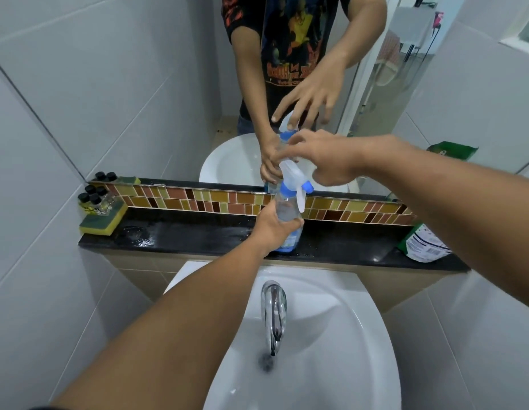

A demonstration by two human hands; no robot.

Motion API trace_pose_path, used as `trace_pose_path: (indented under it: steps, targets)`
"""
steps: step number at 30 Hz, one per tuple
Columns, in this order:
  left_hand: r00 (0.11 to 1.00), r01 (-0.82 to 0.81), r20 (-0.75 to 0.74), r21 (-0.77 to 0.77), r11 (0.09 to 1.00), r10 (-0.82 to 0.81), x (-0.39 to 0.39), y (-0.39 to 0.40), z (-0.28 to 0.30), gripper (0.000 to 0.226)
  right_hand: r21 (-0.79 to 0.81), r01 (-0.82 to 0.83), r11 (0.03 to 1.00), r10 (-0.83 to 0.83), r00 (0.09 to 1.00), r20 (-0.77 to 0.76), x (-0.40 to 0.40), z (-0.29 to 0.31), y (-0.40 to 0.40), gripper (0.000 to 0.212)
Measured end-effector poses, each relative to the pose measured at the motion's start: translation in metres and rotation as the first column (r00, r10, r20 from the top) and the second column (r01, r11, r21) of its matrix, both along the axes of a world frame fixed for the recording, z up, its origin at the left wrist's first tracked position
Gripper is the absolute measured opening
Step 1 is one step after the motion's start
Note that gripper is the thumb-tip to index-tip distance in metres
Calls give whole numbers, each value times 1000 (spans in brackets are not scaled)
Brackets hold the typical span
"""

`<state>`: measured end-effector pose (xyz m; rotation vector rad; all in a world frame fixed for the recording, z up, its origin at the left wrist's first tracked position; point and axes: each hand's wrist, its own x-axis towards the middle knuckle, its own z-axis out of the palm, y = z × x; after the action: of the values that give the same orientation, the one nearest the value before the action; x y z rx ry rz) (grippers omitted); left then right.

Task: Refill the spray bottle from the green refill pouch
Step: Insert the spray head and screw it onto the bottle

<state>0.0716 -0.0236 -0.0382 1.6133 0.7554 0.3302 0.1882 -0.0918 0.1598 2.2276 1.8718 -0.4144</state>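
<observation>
1. Where things are: the spray bottle [288, 220] stands upright on the black ledge [198, 235] behind the sink [331, 335], right in front of the mosaic tile strip [198, 201]. The green refill pouch [424, 242] sits at the far right end of that ledge, well apart from the bottle and untouched.
2. Hands: the left hand [273, 227] is wrapped around the bottle's clear body, holding it down. The right hand [322, 161] hovers over the trigger head [293, 176] with fingers spread loose, not gripping anything that I can see.
3. So my read is the step in hand is getting the sprayer off, and the blue collar [288, 189] is the bit to turn, not the trigger.
4. Tip: keep the left hand low and firm so the bottle doesn't spin on the ledge, which looks wet.
5. Lift the head straight up afterwards, since there's probably a dip tube that'll drip.
6. Park the head somewhere it can't roll into the sink.
</observation>
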Motion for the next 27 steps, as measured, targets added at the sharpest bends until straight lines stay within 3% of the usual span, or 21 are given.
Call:
trace_pose_path:
  steps: [2,5,9,13,17,21,24,27]
  targets:
    - [1000,-3,1,9,1000,3,1,0,0,55,-20,-101,995,103,984,147,-3,-12,-5,79]
    - [1000,-9,-8,5,1000,9,1,0,-1,53,128,-267,955,222,932,287,-8,-24,-5,48]
    - [999,-35,-8,-24,999,35,0,-1,-1,49,239,-269,933,201,940,274,-8,-34,1,17]
    - [998,-44,-43,-10,999,44,1,-1,-2,53,280,-76,957,4,968,249,-9,-44,11,59]
    - [996,-49,-68,24,999,50,5,-1,0,59,337,141,931,-221,952,213,-19,-57,15,54]
    - [997,-49,-52,43,998,51,4,-1,-2,57,422,377,824,-484,856,180,-34,-70,20,53]
    - [998,-50,-39,40,998,52,4,-1,-2,60,328,476,816,-551,813,188,-39,-64,17,69]
    - [998,-54,-23,21,998,54,4,0,-5,56,238,576,782,-574,815,-84,-34,-51,10,109]
